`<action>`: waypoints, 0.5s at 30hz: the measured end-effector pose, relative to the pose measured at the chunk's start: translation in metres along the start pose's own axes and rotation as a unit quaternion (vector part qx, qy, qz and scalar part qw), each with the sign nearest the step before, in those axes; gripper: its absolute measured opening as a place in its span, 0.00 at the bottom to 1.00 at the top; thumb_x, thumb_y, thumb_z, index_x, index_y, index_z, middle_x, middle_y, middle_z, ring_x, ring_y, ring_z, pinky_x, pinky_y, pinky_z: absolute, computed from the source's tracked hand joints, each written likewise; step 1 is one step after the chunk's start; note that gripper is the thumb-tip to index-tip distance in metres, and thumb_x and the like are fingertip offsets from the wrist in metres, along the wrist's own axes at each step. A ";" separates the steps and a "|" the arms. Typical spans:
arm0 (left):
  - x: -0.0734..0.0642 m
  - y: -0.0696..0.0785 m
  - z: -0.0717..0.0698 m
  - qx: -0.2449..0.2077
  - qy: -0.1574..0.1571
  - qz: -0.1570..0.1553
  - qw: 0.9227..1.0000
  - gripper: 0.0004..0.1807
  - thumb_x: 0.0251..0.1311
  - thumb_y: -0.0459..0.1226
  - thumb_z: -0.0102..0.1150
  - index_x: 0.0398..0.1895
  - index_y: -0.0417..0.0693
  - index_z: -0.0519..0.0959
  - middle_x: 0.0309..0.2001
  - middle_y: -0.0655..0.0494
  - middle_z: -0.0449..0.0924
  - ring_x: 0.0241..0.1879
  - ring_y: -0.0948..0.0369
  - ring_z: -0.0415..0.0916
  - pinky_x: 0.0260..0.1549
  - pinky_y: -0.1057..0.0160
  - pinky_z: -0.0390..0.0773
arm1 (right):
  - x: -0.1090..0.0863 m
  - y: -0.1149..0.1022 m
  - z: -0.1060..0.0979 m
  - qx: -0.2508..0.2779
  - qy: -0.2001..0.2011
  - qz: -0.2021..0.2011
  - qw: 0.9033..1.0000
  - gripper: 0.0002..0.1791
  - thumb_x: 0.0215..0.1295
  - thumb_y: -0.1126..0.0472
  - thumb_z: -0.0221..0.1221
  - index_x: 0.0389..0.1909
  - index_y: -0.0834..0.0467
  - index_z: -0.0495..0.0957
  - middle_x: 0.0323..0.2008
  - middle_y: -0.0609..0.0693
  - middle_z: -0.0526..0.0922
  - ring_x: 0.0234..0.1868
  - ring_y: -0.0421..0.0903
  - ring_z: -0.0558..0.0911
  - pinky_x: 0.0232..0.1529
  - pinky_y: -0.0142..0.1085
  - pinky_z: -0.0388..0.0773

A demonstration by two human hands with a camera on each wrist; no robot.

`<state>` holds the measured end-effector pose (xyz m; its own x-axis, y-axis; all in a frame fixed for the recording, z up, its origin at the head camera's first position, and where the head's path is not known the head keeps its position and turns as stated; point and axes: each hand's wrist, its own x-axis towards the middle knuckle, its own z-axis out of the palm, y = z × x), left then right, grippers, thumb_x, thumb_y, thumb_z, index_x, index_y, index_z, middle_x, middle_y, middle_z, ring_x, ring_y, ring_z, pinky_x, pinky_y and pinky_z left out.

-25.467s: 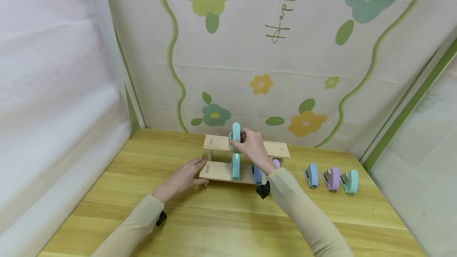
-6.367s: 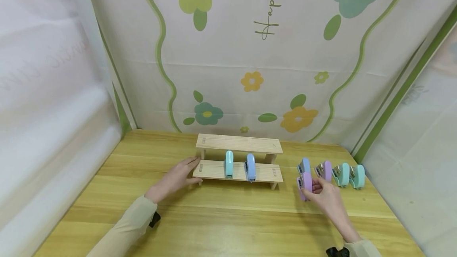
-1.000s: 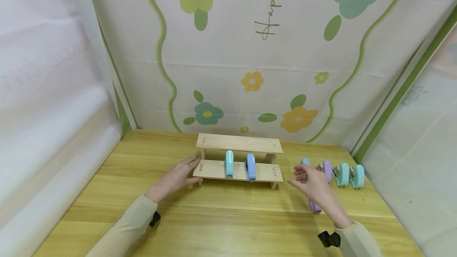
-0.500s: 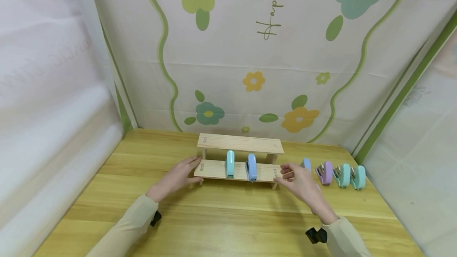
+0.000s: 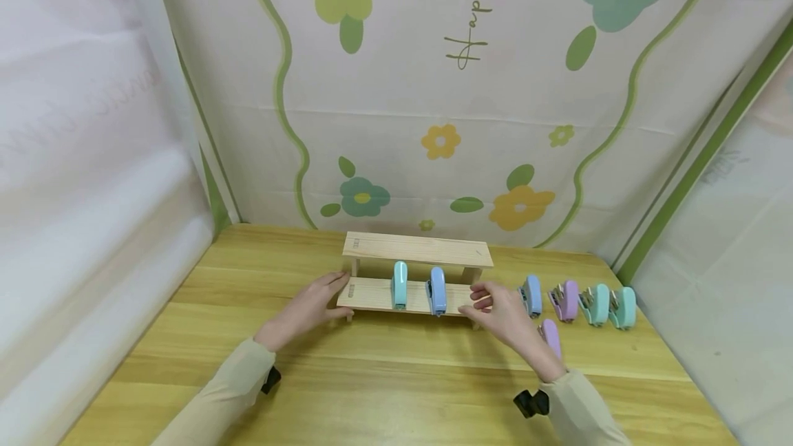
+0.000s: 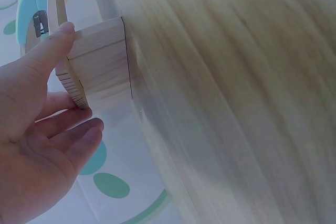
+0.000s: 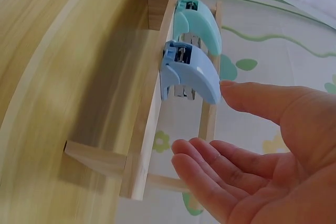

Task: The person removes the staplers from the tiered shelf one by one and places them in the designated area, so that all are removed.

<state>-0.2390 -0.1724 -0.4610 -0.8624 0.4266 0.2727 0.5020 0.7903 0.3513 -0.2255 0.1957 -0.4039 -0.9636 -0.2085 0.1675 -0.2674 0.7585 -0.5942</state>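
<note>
A two-tier wooden shelf [image 5: 365, 294] stands on the table. Its lower board carries a turquoise stapler [image 5: 399, 285] and, to the right of it, a blue stapler [image 5: 437, 291], both on end-on view. My left hand [image 5: 308, 310] grips the left end of the lower board; in the left wrist view its thumb [image 6: 60, 38] lies on one edge and fingertips touch the other. Over the lower board's right end hovers my right hand [image 5: 504, 315], fingers loosely bent and thumb apart, holding nothing. The right wrist view has the blue stapler [image 7: 191, 72] just beyond that thumb.
Right of the shelf, a row holds a blue stapler [image 5: 531, 296], a purple stapler [image 5: 564, 301] and two turquoise staplers [image 5: 595, 305]. Another purple stapler [image 5: 550, 338] stands nearer, partly behind my right forearm. A flowered cloth [image 5: 396, 88] hangs behind the table.
My right hand released the purple stapler on the table and moved left to the lower board's right end. Much earlier it held a turquoise stapler at the upper board. My left hand stays put.
</note>
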 end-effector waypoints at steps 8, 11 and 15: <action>-0.001 0.002 -0.001 -0.005 -0.008 -0.005 1.000 0.40 0.58 0.44 0.70 0.68 0.29 0.67 0.66 0.33 0.71 0.64 0.40 0.73 0.62 0.46 0.78 | 0.007 -0.011 0.010 -0.011 -0.006 0.005 1.000 0.24 0.58 0.55 0.71 0.50 0.65 0.79 0.44 0.57 0.87 0.41 0.50 0.87 0.40 0.39 0.88; -0.001 0.002 -0.001 -0.005 -0.010 -0.007 1.000 0.40 0.58 0.44 0.70 0.68 0.30 0.67 0.66 0.33 0.71 0.64 0.40 0.72 0.63 0.46 0.78 | 0.009 -0.014 0.015 -0.001 -0.011 0.009 1.000 0.24 0.58 0.55 0.71 0.50 0.65 0.79 0.45 0.57 0.86 0.42 0.51 0.87 0.41 0.40 0.88; 0.000 0.001 0.000 -0.006 -0.011 -0.009 1.000 0.40 0.58 0.44 0.70 0.68 0.29 0.67 0.66 0.33 0.70 0.64 0.40 0.72 0.63 0.46 0.77 | 0.012 -0.017 0.020 0.010 -0.013 0.010 1.000 0.23 0.57 0.55 0.71 0.49 0.65 0.79 0.44 0.58 0.86 0.41 0.51 0.87 0.41 0.40 0.88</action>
<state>-0.2382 -0.1715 -0.4602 -0.8726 0.4220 0.2460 0.4868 0.7929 0.3666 -0.2325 0.1686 -0.4074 -0.9685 -0.2089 0.1355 -0.2476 0.7509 -0.6122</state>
